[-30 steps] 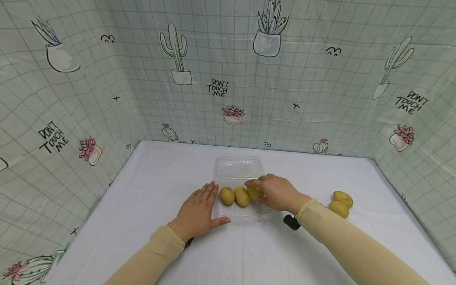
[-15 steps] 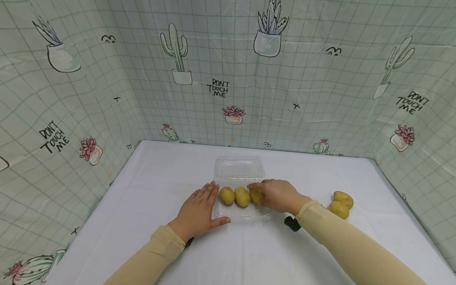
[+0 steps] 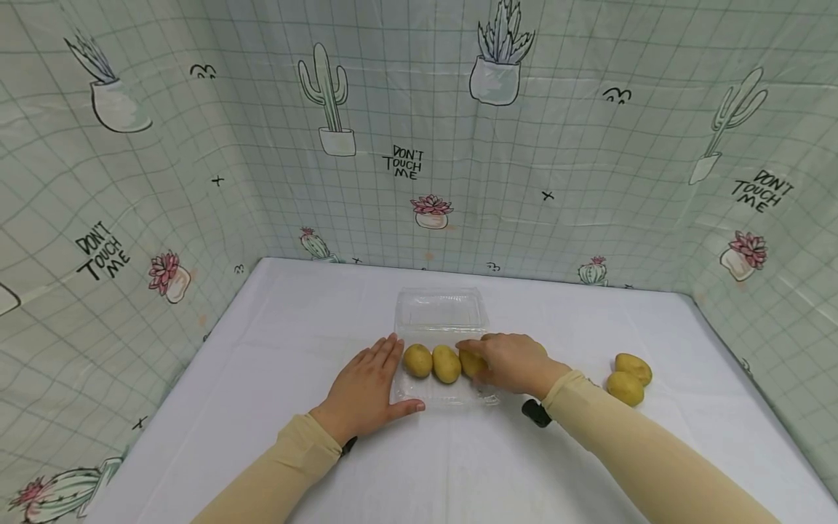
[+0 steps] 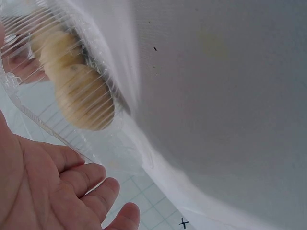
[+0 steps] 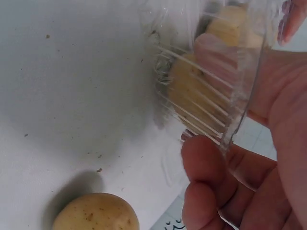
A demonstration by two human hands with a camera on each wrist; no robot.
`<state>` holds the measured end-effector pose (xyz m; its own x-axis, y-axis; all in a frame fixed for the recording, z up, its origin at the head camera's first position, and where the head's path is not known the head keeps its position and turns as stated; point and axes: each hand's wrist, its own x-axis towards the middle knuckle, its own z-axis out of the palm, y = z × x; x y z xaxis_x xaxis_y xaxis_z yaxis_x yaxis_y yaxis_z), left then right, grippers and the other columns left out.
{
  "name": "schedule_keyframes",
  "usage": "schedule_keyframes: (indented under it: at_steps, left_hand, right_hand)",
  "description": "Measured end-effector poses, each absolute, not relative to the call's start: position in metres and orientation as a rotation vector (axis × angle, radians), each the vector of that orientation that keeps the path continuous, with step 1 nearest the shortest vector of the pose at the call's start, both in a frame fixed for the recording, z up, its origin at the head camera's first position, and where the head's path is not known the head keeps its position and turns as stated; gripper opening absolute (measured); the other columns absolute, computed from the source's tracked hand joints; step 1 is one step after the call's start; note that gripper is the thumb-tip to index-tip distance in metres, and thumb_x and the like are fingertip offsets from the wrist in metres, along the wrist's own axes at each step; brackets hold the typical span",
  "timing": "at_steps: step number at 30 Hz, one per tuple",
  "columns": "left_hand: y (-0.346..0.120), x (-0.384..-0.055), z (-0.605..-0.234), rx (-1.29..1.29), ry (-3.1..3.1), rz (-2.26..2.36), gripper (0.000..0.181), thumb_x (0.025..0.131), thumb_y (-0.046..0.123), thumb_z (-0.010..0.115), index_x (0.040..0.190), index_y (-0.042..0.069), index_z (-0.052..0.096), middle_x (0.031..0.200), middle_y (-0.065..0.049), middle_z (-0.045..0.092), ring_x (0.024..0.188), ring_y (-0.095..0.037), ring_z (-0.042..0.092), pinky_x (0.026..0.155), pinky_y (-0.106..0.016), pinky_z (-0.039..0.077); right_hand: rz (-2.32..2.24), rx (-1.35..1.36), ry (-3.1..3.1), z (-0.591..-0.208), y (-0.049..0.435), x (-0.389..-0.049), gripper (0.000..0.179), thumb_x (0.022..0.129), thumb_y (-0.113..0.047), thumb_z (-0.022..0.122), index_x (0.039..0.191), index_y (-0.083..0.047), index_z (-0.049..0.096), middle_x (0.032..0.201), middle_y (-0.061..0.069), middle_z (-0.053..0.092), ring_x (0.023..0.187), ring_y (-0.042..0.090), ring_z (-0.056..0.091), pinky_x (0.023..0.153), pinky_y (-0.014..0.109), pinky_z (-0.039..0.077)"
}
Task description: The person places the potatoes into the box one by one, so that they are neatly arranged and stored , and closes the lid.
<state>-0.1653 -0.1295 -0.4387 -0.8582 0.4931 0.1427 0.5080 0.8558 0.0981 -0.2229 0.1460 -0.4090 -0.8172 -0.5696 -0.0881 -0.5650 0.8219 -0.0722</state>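
A clear plastic clamshell box [image 3: 440,308] lies open, lid folded back, with three potatoes in a row. The left potato [image 3: 417,361] and the middle potato [image 3: 447,364] lie side by side. My right hand [image 3: 513,362] holds the right-hand potato [image 3: 470,362] between thumb and forefinger, partly covering it. In the right wrist view, the thumb reaches inside the box onto this potato [image 5: 192,93]; other fingers curl outside the ribbed wall. My left hand [image 3: 362,386] rests along the box's left side, fingers extended. The left wrist view shows its fingers outside the wall.
Two potatoes [image 3: 626,388] touch each other on the white cloth to the right, beyond the right sleeve. Another loose potato [image 5: 98,213] lies near my right hand. A black wrist device [image 3: 537,413] hangs under the right wrist. A patterned curtain [image 3: 484,182] encloses the table.
My right hand has shifted slightly right and lower, and the potato under it has moved a little right within the box. My left hand has stayed in place.
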Motion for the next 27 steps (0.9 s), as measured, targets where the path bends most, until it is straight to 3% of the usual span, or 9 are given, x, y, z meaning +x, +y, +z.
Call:
schedule_keyframes:
  at_steps: [11,23,27]
  left_hand:
    - [-0.13,-0.166,-0.439,-0.797,-2.906,-0.171,0.102,0.089,0.075,0.049,0.152,-0.005,0.034,0.156,-0.022,0.034,0.143,-0.034,0.033,0.114,-0.047,0.031]
    - [-0.13,-0.167,-0.441,-0.78,-2.928,-0.171,0.103,0.089,0.076,0.048,0.153,-0.004,0.032,0.157,-0.022,0.032,0.144,-0.034,0.031,0.114,-0.047,0.029]
    - [-0.129,-0.167,-0.441,-0.785,-2.93,-0.179,0.103,0.089,0.076,0.048,0.153,-0.004,0.032,0.157,-0.022,0.032,0.144,-0.034,0.031,0.114,-0.048,0.029]
  right_hand:
    - [-0.061,-1.013,2.955,-0.402,0.149,-0.217,0.047,0.083,-0.025,0.083,0.127,-0.022,0.067,0.095,-0.001,0.067,0.071,0.014,0.062,0.056,0.035,0.052]
    - [-0.163,-1.05,3.015,-0.381,0.17,-0.21,0.05,0.086,-0.025,0.08,0.133,-0.019,0.065,0.115,0.002,0.068,0.088,0.019,0.068,0.062,0.035,0.054]
    - [-0.22,-1.025,3.034,-0.378,0.184,-0.208,0.049,0.086,-0.026,0.08,0.132,-0.019,0.065,0.114,0.001,0.068,0.078,0.012,0.065,0.059,0.032,0.051]
